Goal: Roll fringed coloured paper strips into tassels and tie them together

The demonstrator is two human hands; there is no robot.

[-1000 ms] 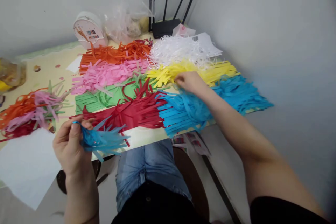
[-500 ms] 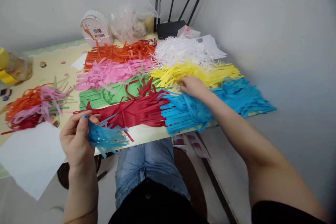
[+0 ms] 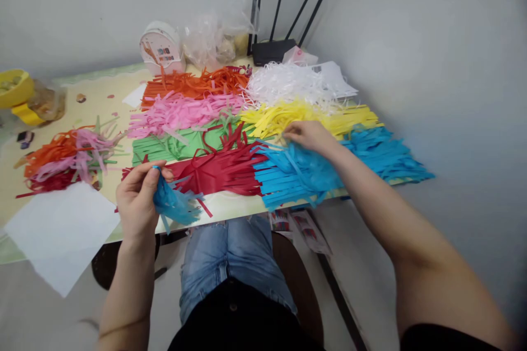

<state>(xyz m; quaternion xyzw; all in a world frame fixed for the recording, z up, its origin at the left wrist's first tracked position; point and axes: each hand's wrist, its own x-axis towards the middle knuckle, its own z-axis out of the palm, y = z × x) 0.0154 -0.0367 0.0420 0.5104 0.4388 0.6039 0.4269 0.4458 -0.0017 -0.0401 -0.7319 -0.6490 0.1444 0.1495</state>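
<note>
My left hand (image 3: 142,197) is pinched on the top of a blue bunch of paper strips (image 3: 175,204), whose loose ends hang to the right over the table's front edge. Behind it lies a pile of dark red paper strips (image 3: 218,170). My right hand (image 3: 310,136) reaches in where the yellow paper strips (image 3: 272,119) meet the blue paper strips (image 3: 288,175). Its thumb and fingers are closed together, and I cannot make out what is between them. Green strips (image 3: 158,148), pink strips (image 3: 185,109), orange strips (image 3: 197,83) and white shredded strips (image 3: 284,85) lie farther back.
A mixed heap of strips (image 3: 66,156) and a white sheet (image 3: 61,236) hanging past the edge are at left. Along the back stand a pink-white box (image 3: 162,49), a clear plastic bag (image 3: 209,38) and a black router (image 3: 274,52). A yellow-lidded jar (image 3: 47,98) stands far left.
The view has shifted a little. My left hand has moved right and slightly up with the blue bunch, which now hangs narrower. My right hand stays at the border of the yellow and blue piles.
</note>
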